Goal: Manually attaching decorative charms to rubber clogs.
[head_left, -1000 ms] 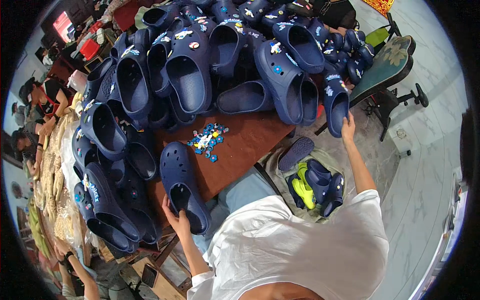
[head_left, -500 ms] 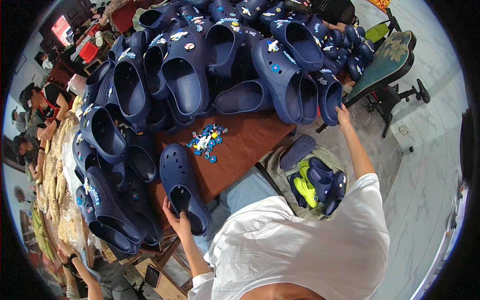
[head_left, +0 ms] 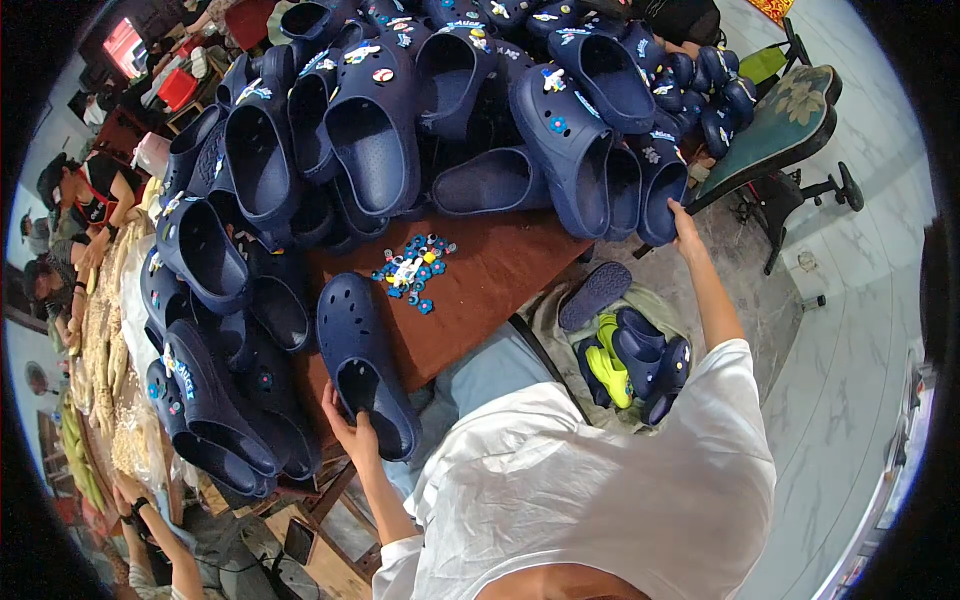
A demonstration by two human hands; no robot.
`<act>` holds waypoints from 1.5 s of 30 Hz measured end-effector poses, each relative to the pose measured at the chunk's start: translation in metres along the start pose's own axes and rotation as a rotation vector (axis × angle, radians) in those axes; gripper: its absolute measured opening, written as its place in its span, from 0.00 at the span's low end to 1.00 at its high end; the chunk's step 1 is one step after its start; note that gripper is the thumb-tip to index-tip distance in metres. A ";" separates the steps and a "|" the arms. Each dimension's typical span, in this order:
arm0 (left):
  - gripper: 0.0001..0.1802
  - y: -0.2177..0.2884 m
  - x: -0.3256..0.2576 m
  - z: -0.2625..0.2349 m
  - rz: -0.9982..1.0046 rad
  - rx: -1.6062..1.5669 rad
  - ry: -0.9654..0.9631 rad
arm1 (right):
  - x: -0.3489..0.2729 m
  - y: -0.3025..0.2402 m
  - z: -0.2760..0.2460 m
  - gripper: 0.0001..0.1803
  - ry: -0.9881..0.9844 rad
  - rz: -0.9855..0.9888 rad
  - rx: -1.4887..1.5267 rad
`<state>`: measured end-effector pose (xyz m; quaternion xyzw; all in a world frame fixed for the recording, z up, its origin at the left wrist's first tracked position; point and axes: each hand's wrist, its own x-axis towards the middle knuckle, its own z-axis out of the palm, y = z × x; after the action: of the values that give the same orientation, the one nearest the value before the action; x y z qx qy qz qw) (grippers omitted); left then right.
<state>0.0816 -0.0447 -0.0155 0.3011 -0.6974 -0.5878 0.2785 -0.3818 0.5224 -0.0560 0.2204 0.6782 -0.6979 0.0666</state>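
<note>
Left hand [head_left: 354, 430] clamped on plain navy clog [head_left: 354, 328] at heel end, thumb inside. Loose shoe charms [head_left: 415, 266] beyond that grip, rightward. Right hand [head_left: 684, 226] holds charm-studded clog [head_left: 660, 188] by heel end; stacked clogs [head_left: 375, 135] leftward.

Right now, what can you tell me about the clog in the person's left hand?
The dark blue clog, seemingly moulded foam, has a rounded, hole-punched toe with no charms visible. Its toe points forward, its opening faces up. The left hand grips its heel part from the left, at the near edge of the brown tabletop; whether it rests there is unclear.
</note>
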 end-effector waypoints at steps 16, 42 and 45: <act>0.36 -0.002 0.002 0.001 0.083 0.151 0.052 | -0.144 0.021 0.089 0.12 0.419 -1.092 -0.327; 0.20 0.058 0.022 0.065 -0.360 -0.574 0.055 | -0.295 0.071 0.358 0.15 -0.929 -0.615 -0.657; 0.10 0.076 0.036 0.075 -0.481 -0.781 0.164 | -0.300 0.075 0.372 0.17 -1.028 -0.366 -0.430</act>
<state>-0.0049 -0.0130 0.0497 0.3723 -0.3098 -0.8285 0.2811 -0.1652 0.0918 -0.0119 -0.2857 0.7121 -0.5621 0.3087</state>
